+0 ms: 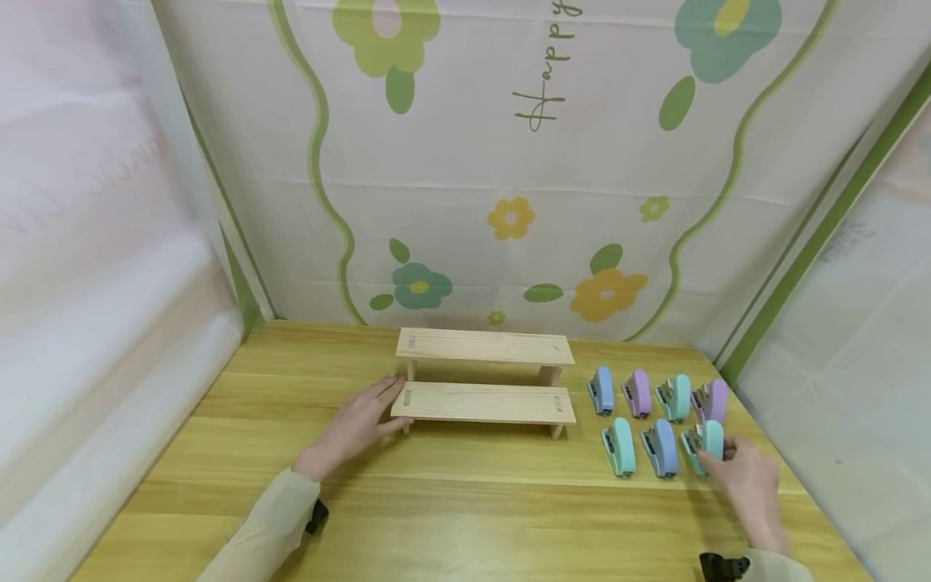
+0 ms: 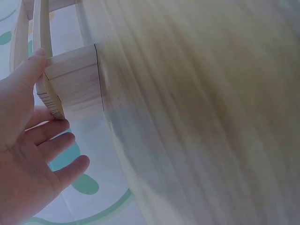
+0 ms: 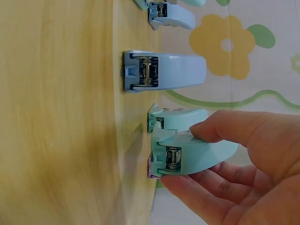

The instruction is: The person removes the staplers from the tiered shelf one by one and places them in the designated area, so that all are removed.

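Note:
A two-step wooden rack (image 1: 483, 402) stands at the middle back of the table. My left hand (image 1: 356, 422) grips the left end of its lower board, thumb on one edge and index finger on the other; in the left wrist view the other fingers of that hand (image 2: 33, 136) are spread beside the board. At the right, my right hand (image 1: 749, 481) pinches a mint-green stapler (image 3: 201, 152) between thumb and fingers, at the right end of the front row. Beside it in that row are a blue stapler (image 1: 659, 449) and another mint stapler (image 1: 619, 447).
Behind the front row stand a blue stapler (image 1: 601, 391), a purple stapler (image 1: 638, 394), a mint stapler (image 1: 674, 398) and another purple stapler (image 1: 716, 399). Flower-printed cloth (image 1: 451, 170) walls the wooden table (image 1: 436, 517) at the back and both sides.

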The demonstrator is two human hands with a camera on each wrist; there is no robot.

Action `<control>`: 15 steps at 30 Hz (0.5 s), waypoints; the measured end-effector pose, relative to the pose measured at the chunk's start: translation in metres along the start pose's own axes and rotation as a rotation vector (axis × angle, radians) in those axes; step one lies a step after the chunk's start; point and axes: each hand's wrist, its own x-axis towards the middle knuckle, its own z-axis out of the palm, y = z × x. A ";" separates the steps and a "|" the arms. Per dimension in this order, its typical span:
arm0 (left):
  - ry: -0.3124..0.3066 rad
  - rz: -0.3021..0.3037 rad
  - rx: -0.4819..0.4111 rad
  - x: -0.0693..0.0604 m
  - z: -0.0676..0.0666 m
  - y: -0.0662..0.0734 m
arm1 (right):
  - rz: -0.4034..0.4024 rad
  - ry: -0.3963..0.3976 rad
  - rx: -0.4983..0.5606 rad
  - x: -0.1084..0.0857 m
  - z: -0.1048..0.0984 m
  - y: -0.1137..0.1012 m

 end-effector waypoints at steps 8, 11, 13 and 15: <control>0.016 -0.002 -0.004 0.000 0.001 0.001 | 0.006 -0.034 -0.014 0.003 0.004 0.005; 0.014 -0.002 -0.004 0.000 0.001 0.001 | 0.006 -0.027 -0.020 0.004 0.005 0.005; 0.015 0.000 -0.003 0.000 0.001 0.001 | 0.006 -0.020 -0.022 0.005 0.007 0.006; 0.016 0.000 -0.004 0.001 0.001 0.001 | 0.004 -0.012 -0.023 0.006 0.008 0.006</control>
